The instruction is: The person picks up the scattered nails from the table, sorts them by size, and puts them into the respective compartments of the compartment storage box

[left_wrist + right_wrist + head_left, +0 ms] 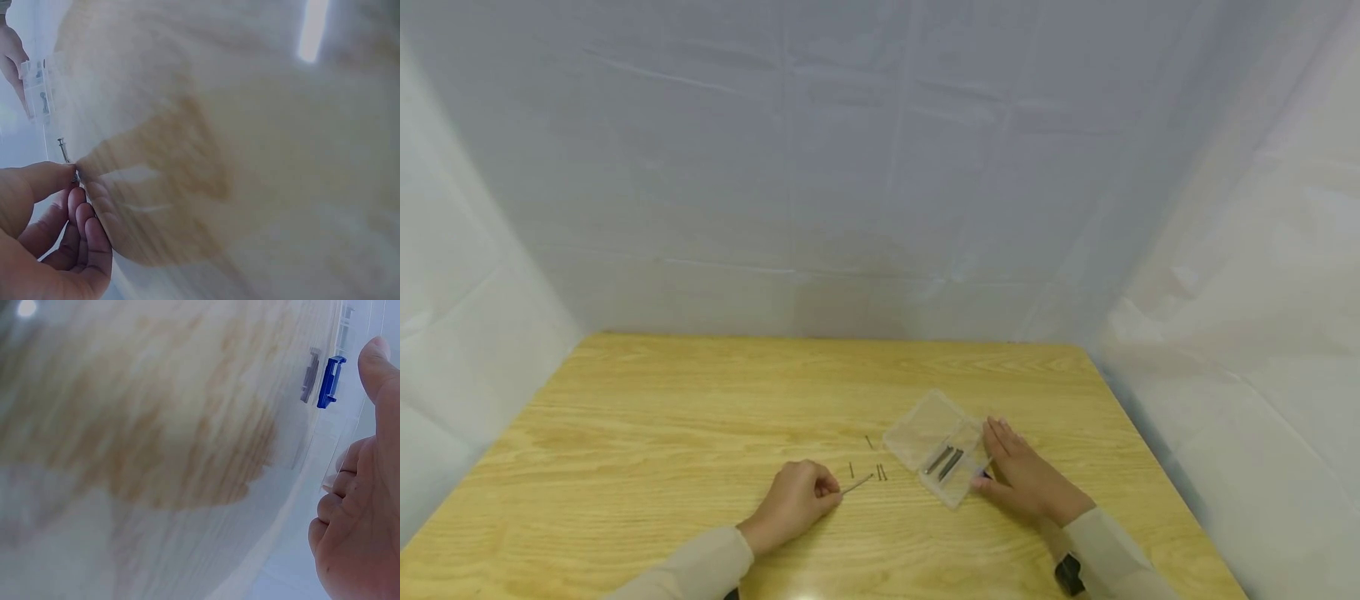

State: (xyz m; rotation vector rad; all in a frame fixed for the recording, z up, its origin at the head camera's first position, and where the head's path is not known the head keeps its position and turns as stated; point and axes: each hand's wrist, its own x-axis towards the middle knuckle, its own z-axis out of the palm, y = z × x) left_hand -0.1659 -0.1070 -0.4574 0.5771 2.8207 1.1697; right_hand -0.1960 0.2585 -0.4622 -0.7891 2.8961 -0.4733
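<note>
My left hand pinches a thin metal screw between thumb and fingertips, low over the wooden table. The screw's flared head points away from the fingertips in the left wrist view. Past it lie several small dark screws. To their right a clear plastic case stands with its lid folded back; dark metal pieces lie inside. My right hand rests against the case's right side, fingers extended and thumb near a blue latch. The case hides part of its fingers in the right wrist view.
The wood-grained table reaches back to a grey-white sheet hung behind it. More pale sheeting closes off the right side, and the left too. Light reflects off the table's glossy top.
</note>
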